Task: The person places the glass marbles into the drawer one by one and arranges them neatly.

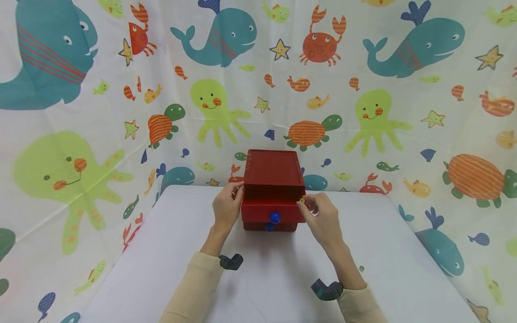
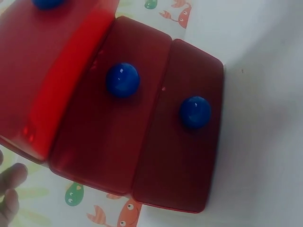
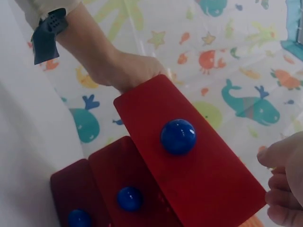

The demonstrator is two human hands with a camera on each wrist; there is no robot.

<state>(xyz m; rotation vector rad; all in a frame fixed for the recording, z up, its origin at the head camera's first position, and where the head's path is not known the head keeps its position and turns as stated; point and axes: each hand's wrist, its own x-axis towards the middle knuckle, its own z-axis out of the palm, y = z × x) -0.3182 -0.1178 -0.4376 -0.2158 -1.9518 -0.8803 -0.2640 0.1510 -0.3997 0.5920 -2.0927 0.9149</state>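
Observation:
A red drawer unit point(image 1: 274, 168) with blue knobs stands at the back of the white table; its top drawer point(image 1: 258, 211) is pulled out. My left hand point(image 1: 227, 205) is at the unit's left side, its fingertips by the upper front edge. In the left wrist view, fingertips point(image 2: 13, 177) show beside the top drawer. My right hand point(image 1: 323, 217) pinches a small yellow-green thing point(image 1: 302, 200) at the drawer's right front corner. Fingers mostly cover that thing, so its kind cannot be told. The drawer's inside looks dark from the head view.
A small greenish round thing point(image 1: 361, 268) lies on the white table point(image 1: 194, 215), near my right forearm. Behind and beside the table hangs a curtain point(image 1: 258, 98) printed with sea animals. Two lower drawers point(image 2: 111, 127) are closed under the top one.

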